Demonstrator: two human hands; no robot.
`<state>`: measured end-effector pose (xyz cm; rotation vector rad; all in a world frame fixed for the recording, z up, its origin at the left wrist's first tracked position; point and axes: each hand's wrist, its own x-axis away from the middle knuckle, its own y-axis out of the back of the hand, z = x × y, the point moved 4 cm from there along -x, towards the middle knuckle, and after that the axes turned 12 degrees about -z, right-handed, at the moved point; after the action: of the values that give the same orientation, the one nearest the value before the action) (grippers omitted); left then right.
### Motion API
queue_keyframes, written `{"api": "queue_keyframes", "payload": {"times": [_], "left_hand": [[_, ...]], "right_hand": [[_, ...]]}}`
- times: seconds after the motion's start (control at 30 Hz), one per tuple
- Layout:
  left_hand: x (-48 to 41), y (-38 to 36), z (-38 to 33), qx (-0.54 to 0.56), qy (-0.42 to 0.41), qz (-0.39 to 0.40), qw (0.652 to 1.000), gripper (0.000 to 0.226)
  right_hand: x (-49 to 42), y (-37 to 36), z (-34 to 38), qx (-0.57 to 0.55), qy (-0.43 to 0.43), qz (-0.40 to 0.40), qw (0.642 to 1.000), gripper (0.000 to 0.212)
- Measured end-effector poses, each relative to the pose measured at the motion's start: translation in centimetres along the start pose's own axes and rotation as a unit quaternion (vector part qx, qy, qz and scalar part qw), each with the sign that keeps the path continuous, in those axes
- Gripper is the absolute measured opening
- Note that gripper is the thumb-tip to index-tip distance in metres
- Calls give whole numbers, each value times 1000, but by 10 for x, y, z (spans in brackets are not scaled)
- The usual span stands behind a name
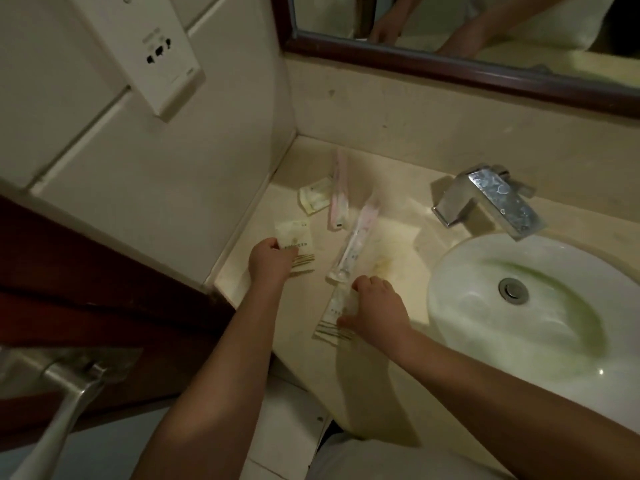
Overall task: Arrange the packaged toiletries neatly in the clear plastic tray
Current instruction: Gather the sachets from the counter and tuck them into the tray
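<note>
My left hand [270, 262] grips the lower edge of a white packet with gold stripes [294, 239] near the counter's left wall. On a second gold-striped packet [333, 318] at the counter's front edge, my right hand [377, 306] is closed over its right side. A long clear-wrapped toothbrush [353, 245] lies diagonally between the hands, along the left edge of a faint clear tray [398, 237]. Farther back lie a pink-wrapped toothbrush [337, 194] and a small pale packet [314, 195].
A white basin [540, 306] fills the right side, with a chrome faucet [491, 199] behind it. A dark-framed mirror [450, 67] hangs above. A wall socket panel [156, 50] is at the upper left, a dark wooden door with a metal handle [65, 393] at the lower left.
</note>
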<state>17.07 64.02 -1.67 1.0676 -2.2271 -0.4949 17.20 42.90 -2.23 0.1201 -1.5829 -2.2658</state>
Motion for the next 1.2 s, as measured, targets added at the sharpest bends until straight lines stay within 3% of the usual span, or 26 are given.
{"api": "queue_keyframes", "payload": {"times": [0.07,0.13,0.27,0.47,0.77,0.9,1.2], "left_hand": [[14,13,1,78,34,14,996,12],[31,24,-5,98,26,26,994,7],[79,33,-20,161,12,63,985,5],[171,-7,-36,196,11,137,971,24],[407,-156,-34,164,-12,309,937,16],[498,-202,-30,119,-21,380,917,6],[578,-296,-46,59,-58,432,898,19]], "right_hand": [[5,2,-3,-31,-19,17,999,50],[9,6,-9,-134,-66,32,988,33],[34,37,-34,-413,-152,40,897,16],[105,85,-107,-586,-221,-14,779,14],[297,143,-296,-602,-336,-174,703,21],[366,173,-357,-578,-353,-248,692,20],[415,201,-480,-580,-420,-315,622,11]]}}
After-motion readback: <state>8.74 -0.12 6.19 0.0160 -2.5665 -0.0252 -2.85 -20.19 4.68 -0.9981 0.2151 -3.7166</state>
